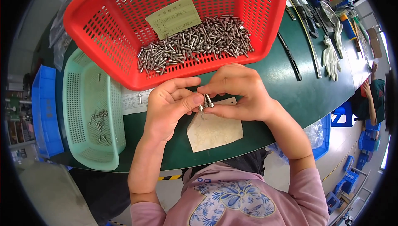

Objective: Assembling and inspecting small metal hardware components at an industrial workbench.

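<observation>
Both hands meet above a pale board [215, 132] near the table's front edge. Between the fingertips are a few small shiny metal pins [209, 101] with a thicker head at one end. My left hand [172, 103] is closed, its thumb and fingers pinching at the pins' left side. My right hand [242, 93] grips them from the other side between thumb and forefinger. The fingers partly hide the pins. Just beyond the hands, a tilted red basket [128, 78] holds a heap of similar metal pins [195, 41] and a yellowish paper card [173, 17].
At the left stands a pale green basket [118, 122] with some loose pins [98, 122]; a blue bin [47, 110] is beside it. A single pin [140, 98] lies on a paper sheet [132, 106]. White gloves [331, 58] and tools lie on the right. Another person [370, 95] is at far right.
</observation>
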`<action>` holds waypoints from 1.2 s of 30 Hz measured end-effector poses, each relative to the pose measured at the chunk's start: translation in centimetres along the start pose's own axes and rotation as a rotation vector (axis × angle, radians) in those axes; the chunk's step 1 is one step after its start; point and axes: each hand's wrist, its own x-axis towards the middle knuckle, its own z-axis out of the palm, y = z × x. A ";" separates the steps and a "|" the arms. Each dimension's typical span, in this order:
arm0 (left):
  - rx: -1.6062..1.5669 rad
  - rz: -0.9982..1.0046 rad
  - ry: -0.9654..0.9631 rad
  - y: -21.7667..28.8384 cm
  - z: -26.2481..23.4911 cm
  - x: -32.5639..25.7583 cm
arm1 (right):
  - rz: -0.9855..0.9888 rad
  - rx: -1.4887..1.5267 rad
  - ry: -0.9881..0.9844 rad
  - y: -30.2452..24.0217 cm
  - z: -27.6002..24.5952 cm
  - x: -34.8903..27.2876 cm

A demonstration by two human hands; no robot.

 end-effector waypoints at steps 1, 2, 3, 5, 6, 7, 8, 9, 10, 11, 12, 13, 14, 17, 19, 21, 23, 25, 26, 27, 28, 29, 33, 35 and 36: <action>-0.019 0.018 0.004 0.0 0.1 -0.1 | 0.001 0.000 0.002 -0.1 0.0 0.0; -0.017 0.017 0.004 0.0 0.1 -0.1 | 0.018 0.024 -0.023 -0.2 0.0 0.0; -0.011 0.037 0.012 -0.1 0.1 -0.1 | 0.036 0.047 -0.048 -0.2 0.0 0.0; -0.005 0.055 0.020 -0.2 0.2 -0.2 | 0.048 0.045 -0.058 -0.2 0.0 -0.1; 0.008 0.096 0.043 -0.3 0.4 -0.3 | 0.060 0.042 -0.069 -0.3 0.0 -0.1; 0.021 0.138 0.067 -0.4 0.5 -0.3 | 0.060 0.041 -0.069 -0.3 0.1 -0.1; 0.022 0.138 0.067 -0.4 0.6 -0.4 | 0.080 0.059 -0.049 -0.4 0.2 -0.1; 0.020 0.129 0.086 -0.4 0.8 -0.3 | 0.102 0.075 -0.028 -0.3 0.4 -0.2; 0.018 0.121 0.105 -0.4 0.8 -0.2 | 0.104 0.074 -0.027 -0.2 0.5 -0.2; 0.017 0.119 0.103 -0.5 0.8 -0.1 | 0.108 0.055 0.000 -0.2 0.6 -0.2; 0.007 0.122 0.110 -0.6 0.8 -0.1 | 0.108 0.037 0.026 -0.3 0.8 -0.2; -0.003 0.125 0.116 -0.6 0.7 -0.1 | 0.106 0.036 0.026 -0.3 0.9 -0.2; -0.002 0.127 0.116 -0.5 0.8 -0.1 | 0.104 0.030 0.043 -0.4 1.0 -0.1; 0.027 0.091 0.123 -0.3 0.8 -0.2 | 0.087 0.005 0.074 -0.4 0.9 -0.1; -0.062 0.009 0.034 -0.2 0.4 -0.4 | 0.071 -0.011 0.087 -0.3 0.8 -0.1; -0.053 -0.053 -0.002 -0.2 0.1 -0.4 | 0.015 -0.023 0.055 -0.5 0.4 0.2; -0.043 -0.115 -0.036 -0.1 0.1 -0.3 | -0.037 -0.024 0.058 -0.1 0.6 0.0; -0.002 -0.135 -0.116 0.2 0.1 -0.1 | -0.088 -0.025 0.061 0.0 0.7 -0.1; -0.001 -0.133 -0.115 0.2 0.1 -0.2 | -0.096 -0.050 0.055 0.0 0.7 -0.1; 0.010 -0.094 -0.132 0.3 0.1 -0.2 | -0.103 -0.075 0.049 -0.1 0.7 -0.1; 0.021 -0.054 -0.149 0.3 0.1 -0.2 | -0.104 -0.074 0.049 -0.1 0.7 -0.1; 0.022 -0.054 -0.148 0.2 0.0 -0.2 | -0.110 -0.099 0.041 -0.1 0.7 -0.1; 0.022 -0.012 -0.117 -0.1 0.1 -0.2 | -0.088 -0.111 0.028 -0.3 0.7 -0.1; 0.037 -0.001 -0.105 -0.2 0.2 -0.2 | -0.061 -0.093 -0.004 -0.3 0.6 0.0; 0.069 0.018 -0.102 -0.3 0.3 -0.2 | -0.036 -0.075 -0.036 -0.3 0.6 0.0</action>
